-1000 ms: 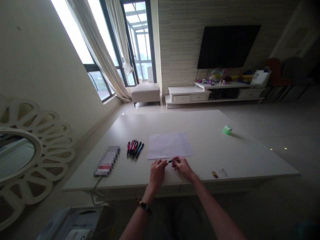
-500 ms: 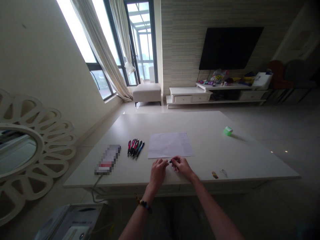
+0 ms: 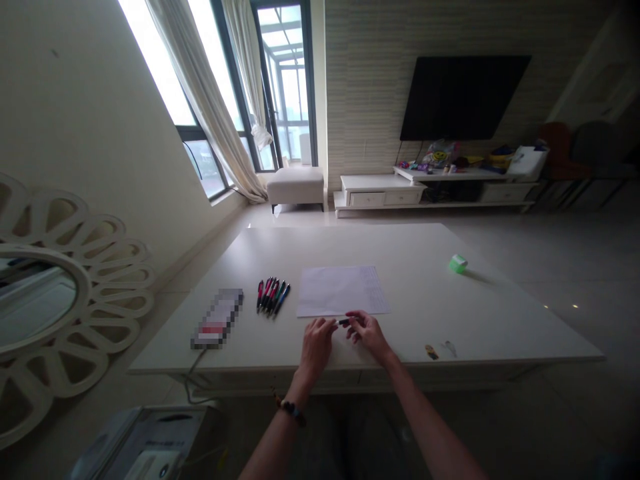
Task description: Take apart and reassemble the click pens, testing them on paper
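My left hand [image 3: 316, 347] and my right hand [image 3: 367, 335] meet just below the lower edge of a white paper sheet [image 3: 340, 291], on a white table [image 3: 415, 333]. Between their fingertips is a short dark pen [image 3: 343, 322], its length mostly hidden by my fingers. To the left lies a group of several red and dark pens [image 3: 273, 297], side by side. Further left is a pixelated flat object [image 3: 217, 319] with a cable.
A green-and-white small object [image 3: 457, 264] stands at the table's right. Two small scraps [image 3: 440, 349] lie near the front edge. A round decorative mirror [image 3: 35, 300] hangs left; a white TV cabinet [image 3: 430, 193] stands beyond the table.
The view has drifted slightly and leveled. Both hands stay together at the paper's lower edge, with the dark pen still between them.
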A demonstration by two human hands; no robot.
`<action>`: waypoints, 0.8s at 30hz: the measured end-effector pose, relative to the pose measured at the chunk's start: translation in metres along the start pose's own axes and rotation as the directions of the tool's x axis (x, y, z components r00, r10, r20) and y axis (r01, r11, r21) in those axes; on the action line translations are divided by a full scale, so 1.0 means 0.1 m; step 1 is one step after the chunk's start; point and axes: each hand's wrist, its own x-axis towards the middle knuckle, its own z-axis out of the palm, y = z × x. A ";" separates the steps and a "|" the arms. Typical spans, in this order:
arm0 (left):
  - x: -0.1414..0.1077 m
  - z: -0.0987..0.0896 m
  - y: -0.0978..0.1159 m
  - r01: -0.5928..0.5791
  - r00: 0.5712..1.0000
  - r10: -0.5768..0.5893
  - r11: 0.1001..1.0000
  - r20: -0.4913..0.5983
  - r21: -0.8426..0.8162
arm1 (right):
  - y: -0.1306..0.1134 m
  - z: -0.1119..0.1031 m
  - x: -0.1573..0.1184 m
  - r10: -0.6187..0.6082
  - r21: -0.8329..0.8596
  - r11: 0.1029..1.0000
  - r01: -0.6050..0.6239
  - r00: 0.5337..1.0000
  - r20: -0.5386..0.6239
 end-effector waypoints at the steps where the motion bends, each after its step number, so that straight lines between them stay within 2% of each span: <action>1: 0.00 0.00 0.00 0.001 1.000 -0.001 1.000 -0.004 0.001 | 0.00 0.00 -0.01 0.002 0.013 1.000 -0.002 1.000 -0.010; 7: -0.01 -0.03 0.02 0.014 1.000 -0.014 0.999 -0.016 0.045 | 0.01 0.06 -0.05 0.001 -0.034 0.999 -0.004 0.994 -0.112; 12: -0.02 -0.10 0.10 -0.016 0.999 0.019 0.993 -0.028 0.114 | 0.02 0.09 -0.03 0.006 -0.090 0.996 -0.016 0.994 -0.107; 19: -0.01 -0.11 0.12 -0.018 0.999 0.022 0.993 -0.035 0.118 | 0.04 0.09 -0.07 -0.021 -0.131 0.991 0.017 0.999 -0.028; 24: -0.02 -0.10 0.09 -0.052 0.997 0.056 0.997 -0.061 0.059 | 0.03 0.11 -0.09 -0.043 -0.294 0.956 0.014 0.995 -0.091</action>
